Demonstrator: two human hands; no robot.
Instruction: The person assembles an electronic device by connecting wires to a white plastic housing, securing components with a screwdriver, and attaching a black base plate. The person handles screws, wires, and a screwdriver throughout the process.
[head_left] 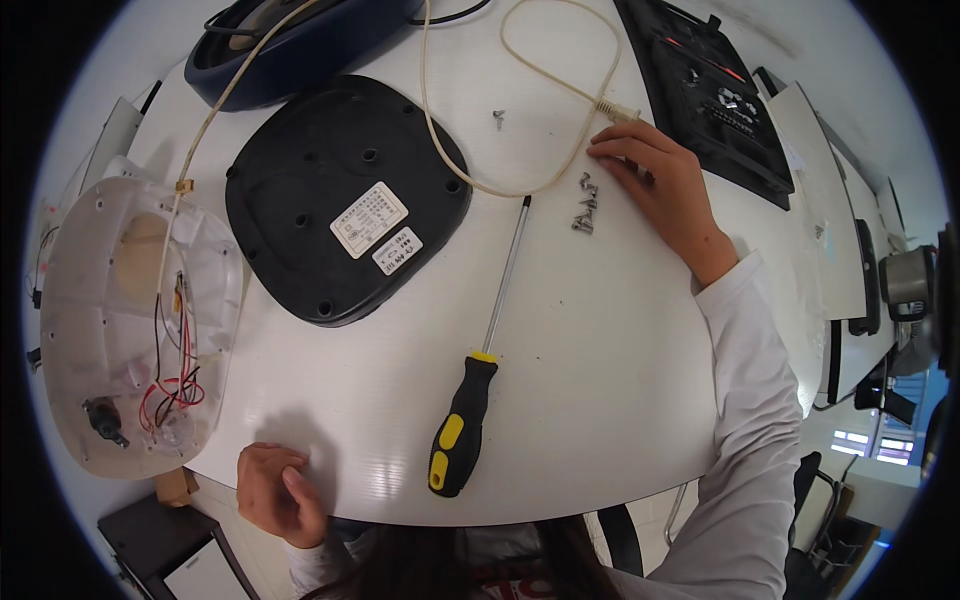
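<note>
My right hand [665, 185] rests on the white table with its fingers stretched out and nothing visibly held. Its fingertips lie beside the pale cable [510, 193] and just below the cable's plug [617, 110]. Several small screws [586, 207] lie in a loose group left of that hand, and a separate screw [498, 120] sits farther off. Loosely curled at the near left table edge is my left hand [278, 490], with nothing visible in it. Between the hands lies a screwdriver [462, 430] with a black and yellow handle, tip pointing away. A black rounded base cover [320, 180] with white labels lies left of it.
A white plastic shell [85, 310] with red and black wires inside stands at the left. At the far left is a dark blue rounded housing [240, 95]. An open black tool case [735, 155] occupies the far right of the table [600, 400].
</note>
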